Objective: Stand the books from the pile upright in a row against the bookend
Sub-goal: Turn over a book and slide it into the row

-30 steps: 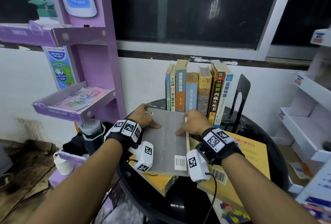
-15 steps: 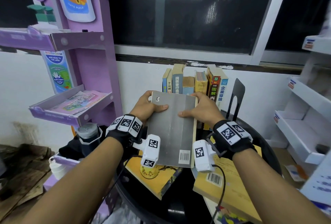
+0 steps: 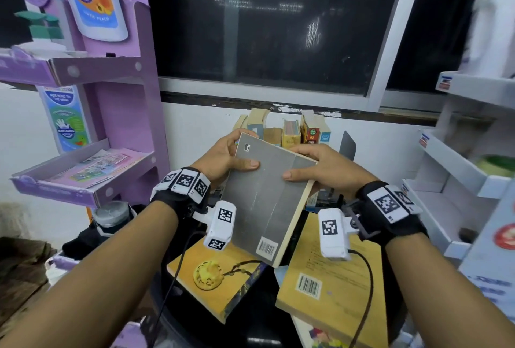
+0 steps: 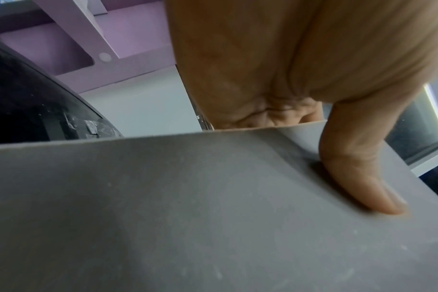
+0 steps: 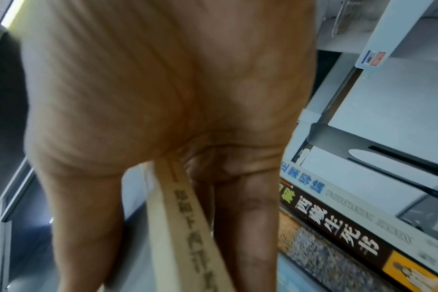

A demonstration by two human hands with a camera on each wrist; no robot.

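I hold a grey-covered book (image 3: pixel 266 197) in the air over the table, tilted, its barcode end toward me. My left hand (image 3: pixel 223 158) grips its far left corner, thumb on the cover (image 4: pixel 213 217). My right hand (image 3: pixel 326 166) grips the right edge, with the cream spine (image 5: pixel 188 227) between thumb and fingers. Behind the book several books (image 3: pixel 291 133) stand upright in a row, and the black bookend (image 3: pixel 347 144) is at their right. Two yellow books lie flat below: one with a sun emblem (image 3: pixel 211 280), one with a barcode (image 3: pixel 331 280).
The round black table (image 3: pixel 250 319) carries the pile. A purple cardboard display rack (image 3: pixel 111 130) stands to the left. White shelves (image 3: pixel 459 180) rise to the right. A dark window and a white wall are behind the row.
Both hands have lifted the grey book off the pile and raised it toward the head camera, tilting it up. The sun-emblem book beneath is now uncovered.
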